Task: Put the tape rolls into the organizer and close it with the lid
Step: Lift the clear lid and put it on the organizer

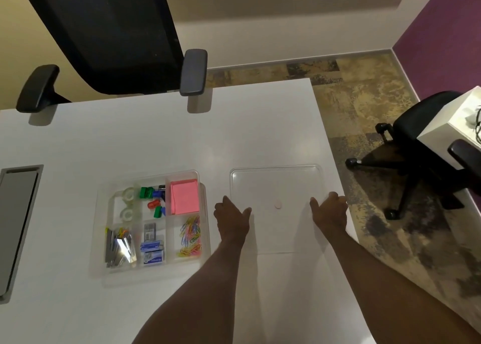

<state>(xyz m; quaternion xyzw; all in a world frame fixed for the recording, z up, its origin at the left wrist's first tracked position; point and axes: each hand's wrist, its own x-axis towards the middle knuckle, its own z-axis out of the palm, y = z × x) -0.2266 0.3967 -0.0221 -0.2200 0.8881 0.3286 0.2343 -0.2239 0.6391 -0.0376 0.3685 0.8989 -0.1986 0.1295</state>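
Two clear tape rolls [128,194] [127,214] lie in the far-left compartment of the clear organizer [206,242] on the white table. The clear lid [276,182] lies flat to the organizer's right, with a small pink dot near its middle. My left hand [231,221] straddles the lid's left edge, thumb over the top. At the lid's right edge, my right hand [329,213] does the same. Both hands appear to grip the lid; the fingertips are hidden.
The organizer also holds pink sticky notes [184,197], coloured paper clips [191,235], binder clips, staples and metal clips. A black chair [114,36] stands at the table's far edge, another [421,145] on the right floor. A grey cable hatch [15,221] sits at left.
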